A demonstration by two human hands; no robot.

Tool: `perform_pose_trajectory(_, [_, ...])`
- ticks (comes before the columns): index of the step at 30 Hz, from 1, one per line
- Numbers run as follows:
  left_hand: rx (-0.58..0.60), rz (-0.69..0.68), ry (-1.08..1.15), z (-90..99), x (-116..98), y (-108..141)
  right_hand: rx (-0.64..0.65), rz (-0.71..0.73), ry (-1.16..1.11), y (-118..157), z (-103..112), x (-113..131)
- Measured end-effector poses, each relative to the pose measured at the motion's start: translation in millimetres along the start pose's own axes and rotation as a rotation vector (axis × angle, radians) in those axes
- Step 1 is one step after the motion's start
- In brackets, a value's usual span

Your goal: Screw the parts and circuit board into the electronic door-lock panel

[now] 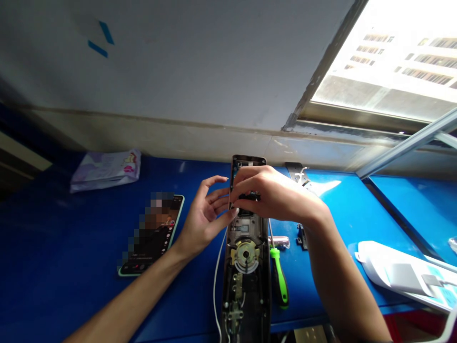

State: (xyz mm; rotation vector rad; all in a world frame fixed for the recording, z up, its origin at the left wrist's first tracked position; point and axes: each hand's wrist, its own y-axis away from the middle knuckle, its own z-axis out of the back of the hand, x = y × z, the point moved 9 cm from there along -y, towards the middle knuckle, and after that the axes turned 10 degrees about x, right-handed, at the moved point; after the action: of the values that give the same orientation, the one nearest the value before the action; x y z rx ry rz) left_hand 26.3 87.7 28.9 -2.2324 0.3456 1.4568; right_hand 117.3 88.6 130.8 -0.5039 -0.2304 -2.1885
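Note:
A long dark casing (pixel 246 228), which looks like an opened door lock, lies on the blue table with its inner parts bared. In its lower half sits a round metal disc (pixel 245 255). At the left edge of the casing, my left hand (pixel 207 214) has its fingers spread, with the thumb tip by the casing's side. Over the upper part my right hand (pixel 264 193) has its fingers pinched together; what is between them is too small or hidden to tell. A white cable (pixel 214 281) runs along the casing's left side.
Right of the casing lie a green-handled screwdriver (pixel 280 281), a shiny cylinder (pixel 282 242) and a dark bracket-like part (pixel 295 172). A phone (pixel 153 238) and a plastic packet (pixel 105 170) are on the left. A white tray (pixel 371 252) stands right, near a metal frame (pixel 403 145).

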Motion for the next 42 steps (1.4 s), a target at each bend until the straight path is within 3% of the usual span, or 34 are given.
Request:
perform_pose_trajectory(10, [-0.004, -0.002, -0.021, 1.9, 2.3, 0.7, 0.007, -0.035, 0.030, -2.6, 0.1, 0.1])
perform_pose_trajectory(25, [0.120, 0.063, -0.109, 2.8, -3.5, -0.5, 0.026, -0.041, 0.084, 4.4, -3.9, -0.5])
perform_pose_trajectory(42, [0.114, 0.091, -0.372, -4.0, -2.1, 43.6, 0.013, -0.115, 0.129, 8.5, -3.9, 6.8])
